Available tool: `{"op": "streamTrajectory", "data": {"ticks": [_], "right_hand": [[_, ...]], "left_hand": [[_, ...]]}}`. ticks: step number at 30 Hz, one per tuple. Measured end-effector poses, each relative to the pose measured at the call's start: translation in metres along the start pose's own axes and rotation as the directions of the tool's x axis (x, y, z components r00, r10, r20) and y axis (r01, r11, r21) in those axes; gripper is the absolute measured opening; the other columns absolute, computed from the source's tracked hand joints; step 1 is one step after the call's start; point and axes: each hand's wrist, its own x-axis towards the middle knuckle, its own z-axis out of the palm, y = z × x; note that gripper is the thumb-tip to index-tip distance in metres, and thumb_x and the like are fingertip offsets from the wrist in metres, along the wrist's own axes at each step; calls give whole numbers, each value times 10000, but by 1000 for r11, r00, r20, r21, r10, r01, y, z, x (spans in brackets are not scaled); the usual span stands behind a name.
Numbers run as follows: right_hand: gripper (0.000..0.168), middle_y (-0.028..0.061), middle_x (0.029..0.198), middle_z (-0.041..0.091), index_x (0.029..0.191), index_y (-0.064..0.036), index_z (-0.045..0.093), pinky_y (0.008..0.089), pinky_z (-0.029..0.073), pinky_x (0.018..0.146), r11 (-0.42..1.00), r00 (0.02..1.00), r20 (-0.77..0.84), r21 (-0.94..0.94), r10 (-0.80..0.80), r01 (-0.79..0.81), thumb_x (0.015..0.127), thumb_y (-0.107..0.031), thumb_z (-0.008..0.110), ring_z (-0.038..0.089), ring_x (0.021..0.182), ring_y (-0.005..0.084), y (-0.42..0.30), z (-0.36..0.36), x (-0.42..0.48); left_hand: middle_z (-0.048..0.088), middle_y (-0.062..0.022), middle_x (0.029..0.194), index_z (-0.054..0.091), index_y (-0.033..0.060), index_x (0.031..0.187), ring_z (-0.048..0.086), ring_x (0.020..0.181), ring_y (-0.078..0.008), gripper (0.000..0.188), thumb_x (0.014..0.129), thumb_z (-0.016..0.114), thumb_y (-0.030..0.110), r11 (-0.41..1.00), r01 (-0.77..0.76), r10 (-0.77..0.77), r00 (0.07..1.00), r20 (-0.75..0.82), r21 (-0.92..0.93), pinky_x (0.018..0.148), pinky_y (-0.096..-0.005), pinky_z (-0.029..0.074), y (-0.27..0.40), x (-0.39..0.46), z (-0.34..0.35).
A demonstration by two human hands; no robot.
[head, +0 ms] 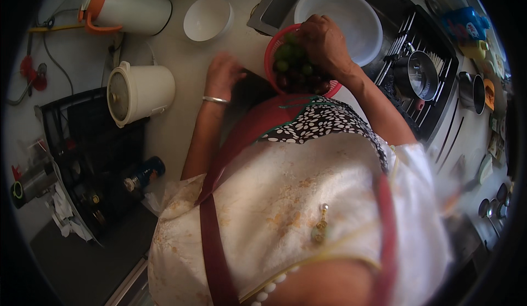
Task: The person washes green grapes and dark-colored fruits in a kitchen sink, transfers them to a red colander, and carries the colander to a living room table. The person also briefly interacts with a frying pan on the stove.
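Note:
A red plastic colander (269, 55) holds green grapes (284, 55) and dark reddish fruit (302, 81). It stands close in front of my apron, beside the sink. My right hand (325, 42) reaches over its right side, fingers curled down at the fruit. Those fingertips are hidden, so whether they grip anything does not show. Directly behind that hand, a large white basin (358, 13) sits in the sink. To the left of the colander is my left hand (224, 73), blurred, with a bangle on the wrist. It is apart from the colander, over the counter's front edge.
A white bowl (208, 20) lies beyond my left hand. Farther left are a white thermos jug (131, 9) with an orange handle and a small cream cooker (144, 92). On the right, a metal rack (391, 63) over the sink carries a small pot (416, 75).

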Motion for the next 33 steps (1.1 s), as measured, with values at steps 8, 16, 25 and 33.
{"op": "streamTrajectory", "data": {"ticks": [8, 16, 25, 33], "right_hand": [[127, 116, 758, 564, 755, -53, 603, 382, 429, 658, 974, 975, -94, 124, 202, -190, 736, -160, 538, 517, 761, 309, 16, -3, 6], [188, 112, 813, 566, 775, -74, 627, 374, 430, 662, 999, 997, -58, -3, 54, -54, 718, -247, 582, 518, 773, 299, 8, -11, -2], [169, 137, 800, 564, 797, -44, 616, 365, 433, 674, 961, 967, 106, 131, 231, -243, 726, -175, 537, 543, 758, 301, 15, -8, -1], [143, 158, 732, 551, 767, -6, 574, 368, 429, 635, 980, 994, -35, 171, 108, -100, 732, -144, 561, 543, 705, 310, 15, -1, -8]], "left_hand": [[532, -93, 1011, 389, 65, 1185, 553, 855, -183, 415, 825, 515, 227, 960, 95, -161, 956, 244, 263, 660, -302, 473, -7, -15, 21], [539, -74, 1023, 347, 94, 1217, 554, 884, -184, 467, 827, 520, 285, 944, 150, -256, 893, 370, 292, 685, -315, 490, -8, -26, 37], [526, -94, 1019, 312, 100, 1225, 565, 854, -202, 489, 777, 507, 121, 930, 167, -310, 835, 454, 327, 638, -330, 517, -6, -25, 46], [547, -27, 781, 421, 154, 1151, 537, 584, -125, 408, 773, 482, 295, 919, 174, -347, 783, 516, 354, 416, -254, 470, -7, -15, 62]]}}
